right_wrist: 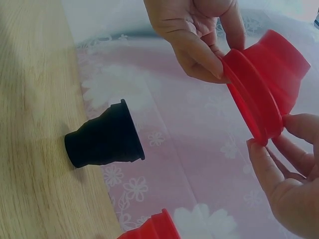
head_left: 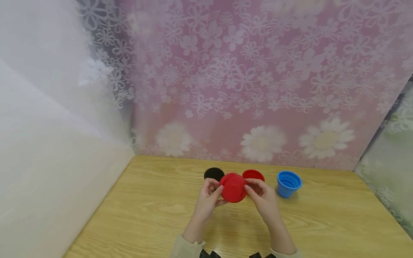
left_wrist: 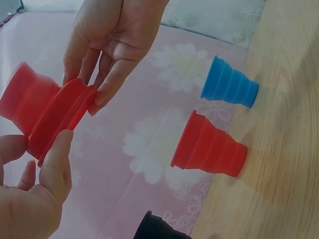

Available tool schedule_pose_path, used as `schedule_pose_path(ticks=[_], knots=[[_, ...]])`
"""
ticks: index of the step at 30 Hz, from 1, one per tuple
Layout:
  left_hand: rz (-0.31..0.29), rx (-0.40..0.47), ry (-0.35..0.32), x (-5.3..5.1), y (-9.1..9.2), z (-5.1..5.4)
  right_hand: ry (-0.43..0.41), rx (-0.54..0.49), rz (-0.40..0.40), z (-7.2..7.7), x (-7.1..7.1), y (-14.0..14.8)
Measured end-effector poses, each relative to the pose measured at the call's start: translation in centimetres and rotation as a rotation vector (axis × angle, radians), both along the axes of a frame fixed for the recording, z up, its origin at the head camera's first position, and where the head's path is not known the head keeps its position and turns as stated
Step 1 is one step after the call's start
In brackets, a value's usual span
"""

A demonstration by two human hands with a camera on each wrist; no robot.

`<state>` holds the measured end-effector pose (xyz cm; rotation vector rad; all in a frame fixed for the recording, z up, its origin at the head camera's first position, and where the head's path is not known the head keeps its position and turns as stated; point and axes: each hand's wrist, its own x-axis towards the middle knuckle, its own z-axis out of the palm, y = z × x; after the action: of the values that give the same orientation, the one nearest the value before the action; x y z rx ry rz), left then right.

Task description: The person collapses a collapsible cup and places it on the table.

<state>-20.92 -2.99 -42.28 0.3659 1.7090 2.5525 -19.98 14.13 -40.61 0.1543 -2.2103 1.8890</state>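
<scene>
Pale sleeves (head_left: 185, 248), cut off at the lower edge. Pinched between left hand (head_left: 205, 197) and right hand (head_left: 265, 201) above the table (head_left: 145, 208): red cup (head_left: 233, 189), inside hidden. Behind, partly covered by hands: black cup (head_left: 213, 173), second red cup (head_left: 253, 174).

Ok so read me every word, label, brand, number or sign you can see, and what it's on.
None: no readable text shows on the held red cup, the standing red cup, the black cup or the blue cup. The pink backdrop shows only flowers.
</scene>
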Motion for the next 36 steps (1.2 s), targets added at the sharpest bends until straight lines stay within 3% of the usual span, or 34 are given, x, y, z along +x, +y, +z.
schedule_pose_path(ticks=[5,12,18,26,31,36], knots=[[-0.014,-0.003,0.019,0.1,0.2,-0.1,0.002,0.008,0.008,-0.1,-0.1,0.0],[-0.006,-0.028,0.035,0.2,0.0,-0.1,-0.025,-0.056,0.101,-0.2,-0.2,-0.3],[-0.001,-0.067,0.049,0.3,0.0,0.0,-0.009,-0.046,0.1,-0.1,0.1,0.0],[0.015,-0.091,0.013,0.3,0.0,0.2,0.032,-0.022,0.109,0.0,0.4,0.2],[0.024,-0.111,-0.004,0.0,0.0,-0.3,0.005,-0.009,0.096,-0.3,0.1,0.2],[-0.005,-0.103,-0.009,-0.8,-0.1,-1.4,-0.055,-0.031,0.085,-1.1,-0.7,0.1]])
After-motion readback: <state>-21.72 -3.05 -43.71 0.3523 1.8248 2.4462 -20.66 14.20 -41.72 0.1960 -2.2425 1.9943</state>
